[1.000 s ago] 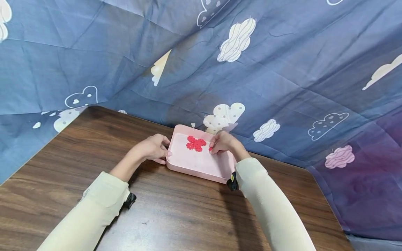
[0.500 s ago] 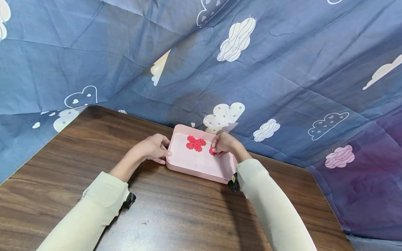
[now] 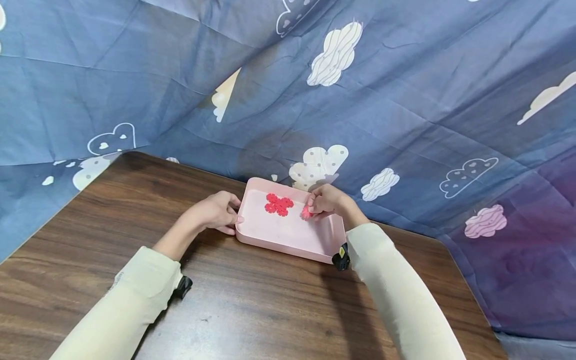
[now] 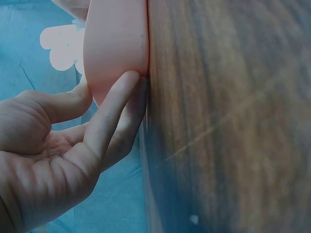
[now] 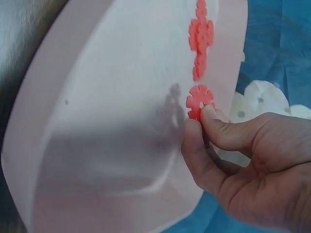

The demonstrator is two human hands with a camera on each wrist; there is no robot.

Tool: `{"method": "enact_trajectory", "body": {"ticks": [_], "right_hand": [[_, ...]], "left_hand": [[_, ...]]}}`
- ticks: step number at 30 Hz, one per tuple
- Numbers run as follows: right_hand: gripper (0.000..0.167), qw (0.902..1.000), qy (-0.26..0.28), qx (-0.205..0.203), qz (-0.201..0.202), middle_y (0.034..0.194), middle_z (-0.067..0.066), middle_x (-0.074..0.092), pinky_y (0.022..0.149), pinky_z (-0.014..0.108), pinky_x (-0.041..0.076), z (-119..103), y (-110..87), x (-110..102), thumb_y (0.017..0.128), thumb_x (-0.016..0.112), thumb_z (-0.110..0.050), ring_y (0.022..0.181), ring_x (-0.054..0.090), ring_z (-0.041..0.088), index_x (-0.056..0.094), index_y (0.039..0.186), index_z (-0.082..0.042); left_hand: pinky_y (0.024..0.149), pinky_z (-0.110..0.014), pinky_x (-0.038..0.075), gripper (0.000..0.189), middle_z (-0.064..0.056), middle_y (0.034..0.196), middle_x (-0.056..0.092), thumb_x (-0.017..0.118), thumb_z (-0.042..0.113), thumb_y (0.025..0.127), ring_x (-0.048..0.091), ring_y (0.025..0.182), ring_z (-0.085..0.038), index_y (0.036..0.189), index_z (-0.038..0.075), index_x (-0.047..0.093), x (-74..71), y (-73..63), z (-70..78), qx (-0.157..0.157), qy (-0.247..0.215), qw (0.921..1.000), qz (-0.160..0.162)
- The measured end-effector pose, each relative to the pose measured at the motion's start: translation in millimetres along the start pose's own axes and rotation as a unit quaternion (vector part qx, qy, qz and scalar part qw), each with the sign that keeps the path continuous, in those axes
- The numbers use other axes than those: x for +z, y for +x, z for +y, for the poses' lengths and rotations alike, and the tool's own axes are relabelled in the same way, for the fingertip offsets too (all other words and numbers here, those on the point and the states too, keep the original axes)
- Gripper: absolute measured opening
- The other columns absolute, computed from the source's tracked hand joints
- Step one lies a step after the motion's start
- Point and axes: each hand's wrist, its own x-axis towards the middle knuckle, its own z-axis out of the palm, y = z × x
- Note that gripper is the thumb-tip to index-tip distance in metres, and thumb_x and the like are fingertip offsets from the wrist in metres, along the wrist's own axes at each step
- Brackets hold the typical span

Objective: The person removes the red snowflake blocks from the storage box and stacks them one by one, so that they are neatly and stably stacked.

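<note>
A shallow pink tray [image 3: 279, 245] lies on the wooden table. At its left end my left hand [image 3: 218, 211] grips the wall, thumb over the rim and fingers [image 4: 114, 107] against the outside. Over the tray's right half, my right hand [image 3: 332, 200] pinches a red notched snowflake disc [image 5: 199, 99] between thumb and index finger. In the right wrist view the disc stands on edge, its notched rim and centre hole showing. Several joined red snowflake discs [image 3: 279, 205] form a cross-like cluster on the tray floor, left of the pinched disc.
The wooden tabletop [image 3: 252, 300] extends in front of the tray and to both sides. A blue cloth [image 3: 405, 150] with a cloud print hangs just behind the table's back edge. Dark devices [image 3: 341, 257] sit at both wrists.
My right hand has shifted slightly right with the disc, which has turned and shows more of itself. The left hand keeps its grip on the tray, and the head view has shifted a little.
</note>
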Motion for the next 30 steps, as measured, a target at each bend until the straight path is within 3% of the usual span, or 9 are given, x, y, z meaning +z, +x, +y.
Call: {"method": "enact_trajectory", "body": {"ticks": [5, 11, 19, 30], "right_hand": [[0.005, 0.9999, -0.011, 0.007, -0.002, 0.083, 0.006, 0.067, 0.074, 0.028, 0.071, 5, -7.3, -16, 0.101, 0.068, 0.005, 0.07, 0.07, 0.01, 0.064, 0.102, 0.004], [0.01, 0.9989, -0.034, 0.031, 0.003, 0.09, 0.01, 0.065, 0.076, 0.029, 0.071, 14, -18.3, -35, 0.1, 0.07, 0.004, 0.072, 0.072, 0.011, 0.064, 0.108, 0.005], [0.009, 0.9976, -0.008, 0.068, 0.009, 0.09, 0.01, 0.071, 0.077, 0.031, 0.072, 30, -26.9, -51, 0.1, 0.069, 0.006, 0.072, 0.071, 0.012, 0.062, 0.106, 0.002], [0.017, 0.9969, 0.009, 0.079, -0.003, 0.084, 0.006, 0.071, 0.069, 0.025, 0.07, 60, -42.4, -72, 0.1, 0.065, 0.006, 0.069, 0.07, 0.009, 0.059, 0.116, 0.008]], "left_hand": [[0.089, -0.035, 0.071, 0.051, -0.029, 0.12, 0.062, 0.059, -0.005, 0.104, 0.071, 0.095, -0.024, 0.15, -0.017, 0.04, -0.7, 0.1, -0.2, 0.0, 0.003, 1.0, 0.001], [0.089, -0.036, 0.071, 0.05, -0.028, 0.118, 0.063, 0.06, -0.005, 0.104, 0.071, 0.094, -0.024, 0.149, -0.018, 0.04, 0.2, 0.9, -0.5, 0.003, 0.002, 1.0, -0.001], [0.09, -0.037, 0.071, 0.053, -0.028, 0.118, 0.062, 0.06, -0.005, 0.104, 0.071, 0.096, -0.024, 0.15, -0.02, 0.037, 0.4, -0.9, -0.4, 0.007, 0.004, 1.0, -0.002], [0.091, -0.038, 0.071, 0.054, -0.03, 0.121, 0.061, 0.06, -0.005, 0.105, 0.071, 0.097, -0.025, 0.151, -0.02, 0.036, -0.4, -2.4, -0.3, 0.009, -0.001, 0.9999, -0.008]]}}
